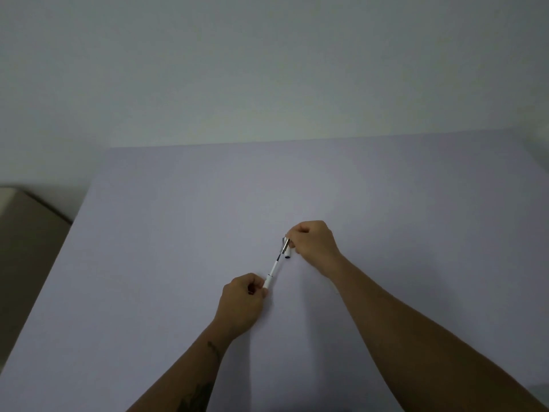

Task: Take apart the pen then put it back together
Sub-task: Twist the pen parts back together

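A slim white pen (272,272) slants from lower left to upper right above the middle of the pale table (178,233). My left hand (242,301) pinches the pen's lower white end. My right hand (313,243) grips the upper end, where a silvery clip or cap piece (286,246) shows beside the fingers. A small dark part (287,257) sits just below that piece. Whether the cap is on the barrel or pulled slightly off is too small to tell.
The table's far edge runs along a plain light wall (267,69). A brown box or cabinet (26,248) stands past the table's left edge. Both forearms reach in from the bottom of the frame.
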{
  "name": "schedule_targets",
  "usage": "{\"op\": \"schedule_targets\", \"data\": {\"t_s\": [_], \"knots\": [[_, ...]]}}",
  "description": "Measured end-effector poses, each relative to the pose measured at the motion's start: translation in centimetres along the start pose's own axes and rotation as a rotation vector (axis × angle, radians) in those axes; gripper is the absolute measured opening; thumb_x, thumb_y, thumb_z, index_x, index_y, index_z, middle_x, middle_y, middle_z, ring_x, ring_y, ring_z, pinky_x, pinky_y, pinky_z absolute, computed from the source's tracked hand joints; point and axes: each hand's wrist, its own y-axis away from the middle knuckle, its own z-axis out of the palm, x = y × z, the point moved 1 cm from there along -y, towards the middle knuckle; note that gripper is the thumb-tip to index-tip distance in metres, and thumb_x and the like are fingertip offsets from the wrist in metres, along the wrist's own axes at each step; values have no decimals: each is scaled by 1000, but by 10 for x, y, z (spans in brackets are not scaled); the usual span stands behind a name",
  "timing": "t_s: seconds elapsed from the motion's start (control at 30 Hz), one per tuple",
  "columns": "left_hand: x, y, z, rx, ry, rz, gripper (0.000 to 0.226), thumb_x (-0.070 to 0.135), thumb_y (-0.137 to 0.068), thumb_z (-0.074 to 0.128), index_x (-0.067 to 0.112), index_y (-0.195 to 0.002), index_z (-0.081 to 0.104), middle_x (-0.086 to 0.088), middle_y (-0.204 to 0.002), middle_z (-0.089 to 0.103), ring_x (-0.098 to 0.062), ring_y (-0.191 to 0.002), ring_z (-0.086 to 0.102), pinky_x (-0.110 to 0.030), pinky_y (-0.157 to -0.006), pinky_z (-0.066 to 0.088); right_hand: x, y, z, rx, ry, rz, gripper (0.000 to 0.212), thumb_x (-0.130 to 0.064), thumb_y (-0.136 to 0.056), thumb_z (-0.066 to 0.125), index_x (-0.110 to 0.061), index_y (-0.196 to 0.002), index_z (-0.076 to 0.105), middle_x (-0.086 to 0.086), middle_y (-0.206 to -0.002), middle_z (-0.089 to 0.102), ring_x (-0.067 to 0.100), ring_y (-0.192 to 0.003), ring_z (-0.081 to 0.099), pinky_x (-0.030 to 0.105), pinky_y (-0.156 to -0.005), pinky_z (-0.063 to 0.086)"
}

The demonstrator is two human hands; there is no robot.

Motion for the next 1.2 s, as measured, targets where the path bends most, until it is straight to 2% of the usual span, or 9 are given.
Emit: {"op": "schedule_targets", "data": {"t_s": [0.13, 0.2, 0.3, 0.5, 0.63, 0.73, 0.8, 1.0, 1.2], "knots": [[1, 3, -1, -13, 0, 19, 16, 17, -86, 65, 23, -71, 62, 3, -69, 60, -13, -61, 50, -24, -59, 43, -1, 8, -1, 81, -20, -17, 23, -16, -80, 55, -13, -74, 77, 2, -74, 76, 17, -77, 71, 29, -69, 55], [1, 5, -2, -15, -5, 30, 13, 17, -86, 65, 21, -74, 63, 2, -71, 62, -13, -61, 51, -24, -59, 43, 0, 12, 1, 68, -25, -19, 22, -16, -82, 56, -13, -75, 77, 2, -74, 76, 16, -74, 71, 29, -68, 55], [-2, 9, -5, -9, -10, 42, 14, 17, -86, 65, 21, -73, 63, 2, -71, 62, -11, -60, 51, -23, -57, 41, 2, 18, 6, -9, -10, -5, 20, -18, -80, 60, -13, -69, 76, 5, -72, 76, 16, -65, 66, 28, -61, 52], [-3, 15, -10, 18, 16, 70, 13, 15, -85, 65, 19, -73, 64, 3, -68, 61, -12, -59, 49, -23, -57, 41, 7, 30, 15, -206, 38, 42, 17, -19, -77, 60, -14, -68, 74, 1, -72, 76, 14, -65, 66, 34, -71, 57], [-4, 17, -13, 42, 50, 85, 10, 12, -86, 64, 17, -78, 67, 4, -66, 60, -11, -59, 50, -24, -59, 44, 5, 36, 18, -247, 16, 43, 13, -19, -77, 61, -16, -70, 71, 1, -73, 77, 11, -62, 65, 25, -57, 46], [-5, 18, -16, 76, 71, 95, 15, 7, -86, 61, 17, -82, 70, 9, -62, 60, -1, -54, 52, -12, -54, 39, 2, 38, 16, -285, 22, 40, 11, -18, -78, 62, -14, -71, 70, 4, -75, 77, 12, -62, 64, 22, -53, 42], [-5, 19, -17, 94, 85, 95, 17, 5, -87, 59, 17, -86, 71, 11, -62, 58, 4, -54, 53, -9, -51, 39, 0, 39, 14, -312, 36, 31, 10, -17, -79, 62, -14, -72, 70, 3, -75, 76, 11, -62, 63, 20, -52, 41], [3, 20, -18, 124, 122, 110, 18, 5, -89, 58, 18, -92, 71, 6, -73, 59, -7, -61, 50, -18, -58, 39, -1, 40, 7, -305, -39, -24, 11, -12, -81, 65, -5, -81, 73, 4, -74, 76, 10, -61, 63, 13, -49, 42], [9, 16, -21, 98, 130, 113, 20, 6, -93, 55, 15, -101, 72, -6, -90, 63, -13, -72, 51, -22, -64, 40, -2, 43, -2, -357, -95, 8, 12, -2, -87, 62, -6, -83, 72, 6, -74, 77, 10, -60, 66, 20, -54, 47]]}}
